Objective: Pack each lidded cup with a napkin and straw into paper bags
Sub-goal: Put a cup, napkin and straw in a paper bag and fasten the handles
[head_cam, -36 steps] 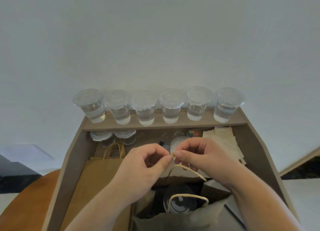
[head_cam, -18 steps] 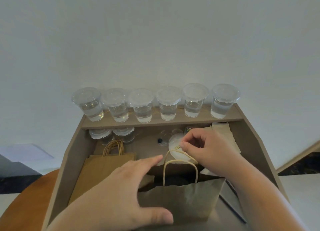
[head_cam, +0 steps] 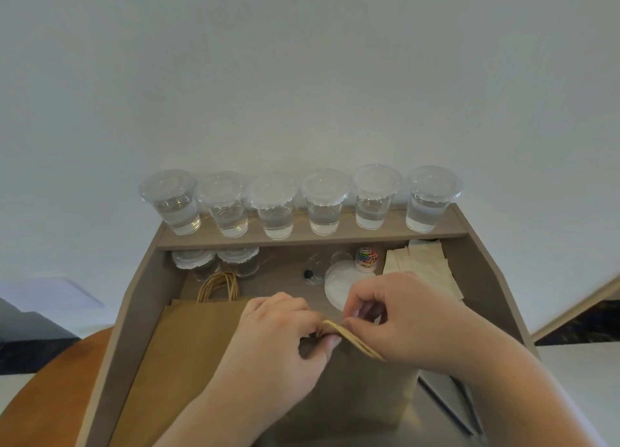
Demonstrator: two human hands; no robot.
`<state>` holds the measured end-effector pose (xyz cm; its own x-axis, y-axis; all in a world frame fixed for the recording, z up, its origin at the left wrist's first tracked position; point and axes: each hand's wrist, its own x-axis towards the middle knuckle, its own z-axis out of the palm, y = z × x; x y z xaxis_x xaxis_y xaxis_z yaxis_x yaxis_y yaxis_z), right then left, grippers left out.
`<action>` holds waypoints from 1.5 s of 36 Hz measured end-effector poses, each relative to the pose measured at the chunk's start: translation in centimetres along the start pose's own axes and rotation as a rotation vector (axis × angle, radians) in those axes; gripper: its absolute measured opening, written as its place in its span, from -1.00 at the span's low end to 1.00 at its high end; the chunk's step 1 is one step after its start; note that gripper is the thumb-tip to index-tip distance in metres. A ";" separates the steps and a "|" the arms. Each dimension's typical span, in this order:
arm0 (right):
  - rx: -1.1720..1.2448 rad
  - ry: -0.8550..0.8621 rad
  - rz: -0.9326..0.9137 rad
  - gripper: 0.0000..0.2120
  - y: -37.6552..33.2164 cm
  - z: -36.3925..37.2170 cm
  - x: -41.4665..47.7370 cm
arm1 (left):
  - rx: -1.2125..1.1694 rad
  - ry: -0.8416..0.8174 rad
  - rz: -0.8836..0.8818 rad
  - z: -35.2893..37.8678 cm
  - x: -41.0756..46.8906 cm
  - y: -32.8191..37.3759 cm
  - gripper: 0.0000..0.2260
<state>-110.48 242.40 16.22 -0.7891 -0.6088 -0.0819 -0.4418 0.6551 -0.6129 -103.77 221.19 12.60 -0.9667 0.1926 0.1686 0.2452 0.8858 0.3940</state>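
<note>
- So, both hands meet at one spot; my left hand (head_cam: 278, 332) has its thumb in front and fingers curled behind, squeezing the top edge of the paper bag (head_cam: 355, 396) flat; my right hand (head_cam: 402, 322) pinches the cord handles (head_cam: 355, 339) together right next to that thumb
- My guess is I'm holding the mouth closed so nothing tips out; whatever's inside is hidden below my grip, so I can't confirm a cup's in there; can't tell if anything small sits between my right fingertips either
- The bag itself sits directly under both pinches, its body running back toward me between my wrists
- The tub of paper clips (head_cam: 367, 257) is just past my right knuckles, and the napkins (head_cam: 419, 265) lie beyond that hand too, off to its right; easy reach, I reckon
- Six lidded cups (head_cam: 322, 205) line the shelf (head_cam: 335, 240) well beyond both hands; plenty left to pack by the look of it
- The flat bags (head_cam: 188, 346) lie just left of my left hand
</note>
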 end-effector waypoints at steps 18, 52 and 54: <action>-0.173 -0.063 0.056 -0.93 -3.0 0.3 -1.2 | -0.047 -0.067 -0.011 -0.7 0.2 0.1 -0.65; -0.339 -0.052 0.187 -0.78 -2.4 2.5 -0.5 | -0.190 -0.124 -0.027 -1.0 -0.7 -1.6 -0.74; -0.254 -0.031 0.212 -0.62 -1.9 1.8 -0.8 | -0.222 -0.107 -0.040 -1.0 -0.8 -2.0 -0.82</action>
<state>-108.26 240.78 16.01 -0.8633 -0.4575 -0.2132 -0.3642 0.8570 -0.3644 -103.43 218.83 12.61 -0.9753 0.2134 0.0566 0.2051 0.7812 0.5896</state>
